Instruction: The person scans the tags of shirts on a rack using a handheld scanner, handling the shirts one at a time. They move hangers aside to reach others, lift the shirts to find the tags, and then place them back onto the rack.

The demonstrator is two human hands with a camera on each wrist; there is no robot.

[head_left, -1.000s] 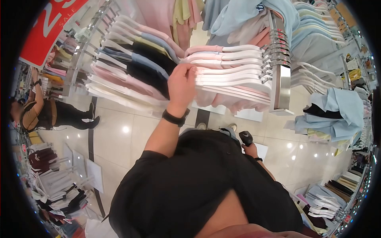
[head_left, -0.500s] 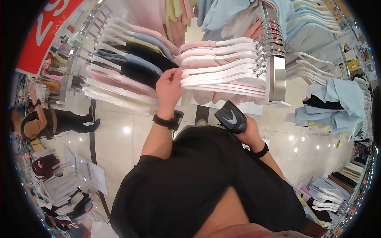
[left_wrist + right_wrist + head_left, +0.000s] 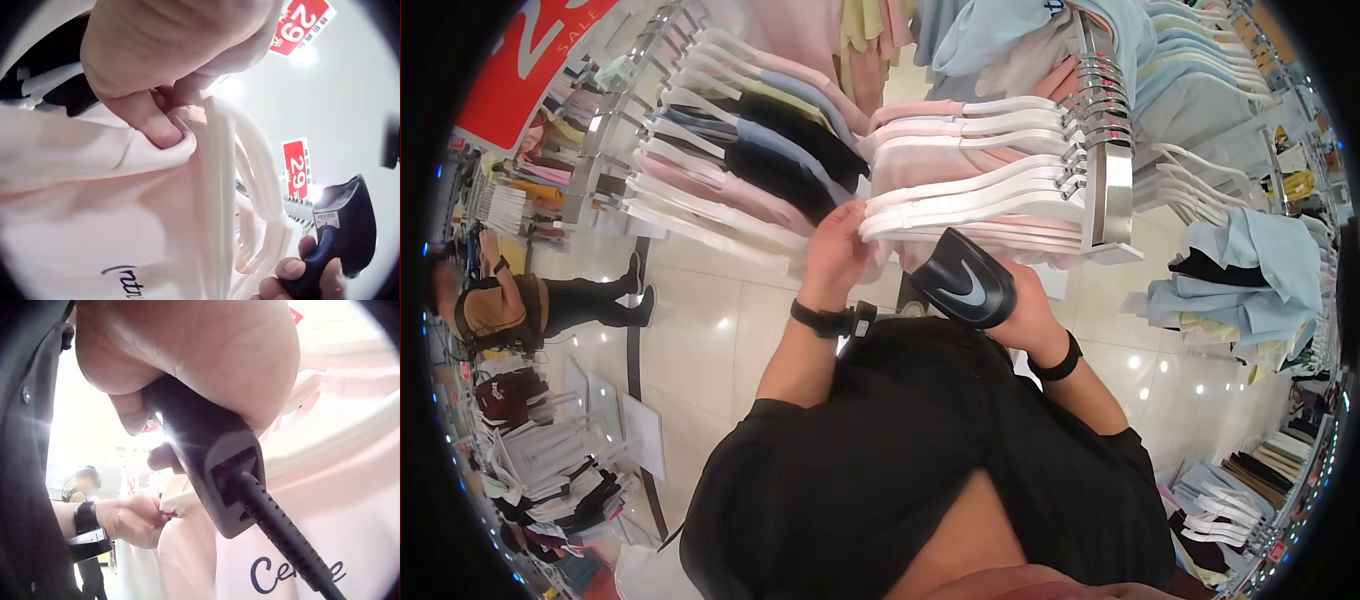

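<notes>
My left hand [image 3: 837, 255] is at the near side of a clothes rack. In the left wrist view its thumb and fingers pinch the shoulder of a pale pink shirt [image 3: 81, 212] with dark lettering, beside white hangers [image 3: 219, 187]. My right hand [image 3: 1032, 312] grips a black handheld barcode scanner [image 3: 962, 282], close in front of the hangers, just right of the left hand. The scanner's head points toward the garments. From its handle a ribbed black cord [image 3: 281, 531] runs down over the pink cloth in the right wrist view.
White hangers with pink shirts [image 3: 960, 135] hang from a metal rail [image 3: 1112, 195]. More tops [image 3: 750, 170] hang at left. Light blue garments [image 3: 1245, 270] are at right. A red sale sign [image 3: 530, 70] stands at upper left; another person [image 3: 550, 300] stands at far left.
My right hand has come up from beside my body, bringing the scanner to the hangers. The left hand has shifted down and toward me, from over the hangers to the near shirt.
</notes>
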